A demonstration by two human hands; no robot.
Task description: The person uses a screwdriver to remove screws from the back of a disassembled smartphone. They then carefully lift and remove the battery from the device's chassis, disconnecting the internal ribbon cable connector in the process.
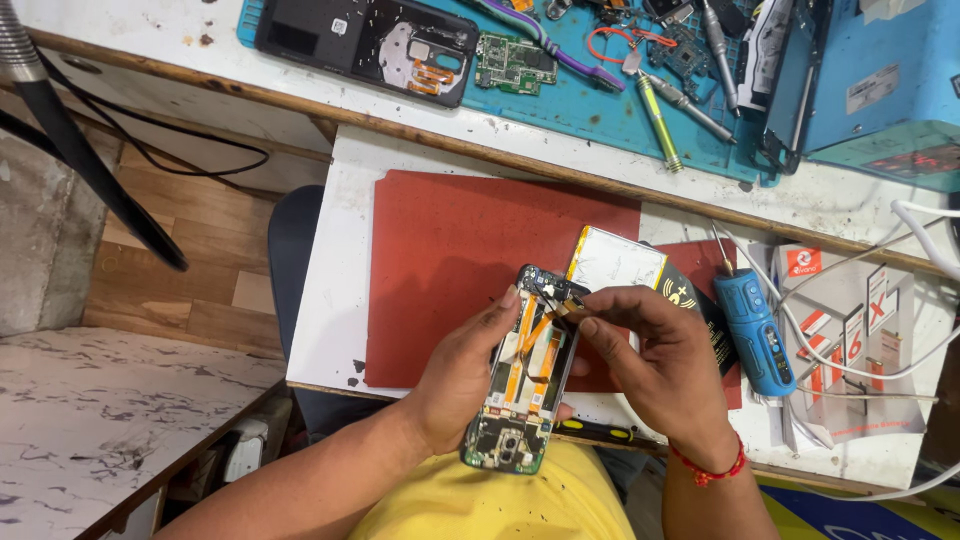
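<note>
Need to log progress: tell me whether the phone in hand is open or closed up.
Open. The phone in the left hand has no back cover: circuit boards and orange flex cables are bare, and the right hand pinches one cable.

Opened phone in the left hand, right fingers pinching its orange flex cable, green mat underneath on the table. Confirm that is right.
Not quite: the mat under the opened phone is red, as the head view shows. The rest holds: the left hand holds the phone and the right hand pinches its orange flex cable.
</note>
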